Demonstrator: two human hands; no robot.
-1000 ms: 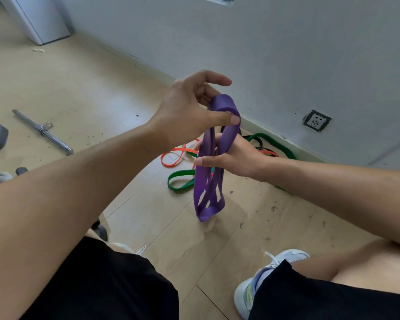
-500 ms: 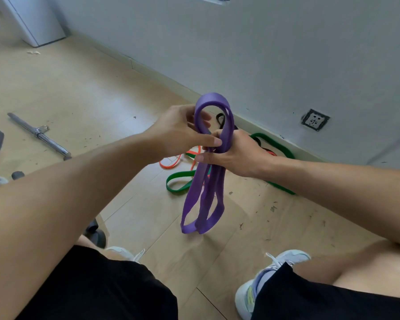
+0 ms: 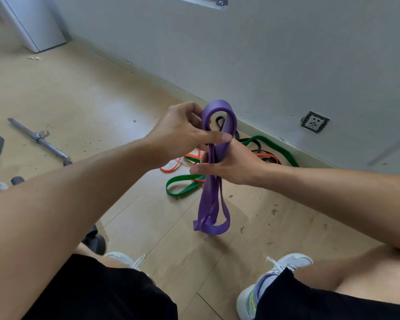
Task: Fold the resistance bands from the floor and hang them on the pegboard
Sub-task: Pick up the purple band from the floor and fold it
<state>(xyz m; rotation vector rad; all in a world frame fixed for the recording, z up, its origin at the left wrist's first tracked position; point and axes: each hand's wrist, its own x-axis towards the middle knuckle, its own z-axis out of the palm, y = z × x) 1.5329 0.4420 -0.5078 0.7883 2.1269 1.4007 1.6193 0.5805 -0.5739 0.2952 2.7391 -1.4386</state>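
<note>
Item: purple band (image 3: 214, 181), folded in several layers — I see my right hand (image 3: 231, 166) clamped around its middle and my left hand (image 3: 183, 135) pinching it just above, thumb across the front. Top loop stands above both hands; lower loops hang clear of the floor (image 3: 79, 93). No readable markings. Since half a second ago the left thumb sits higher. Behind: green band (image 3: 183, 188), orange band (image 3: 171, 167) — on the floor.

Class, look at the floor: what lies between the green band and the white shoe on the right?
In the head view, only bare wood floor with scattered dark specks lies between the green band and the white shoe.
</note>
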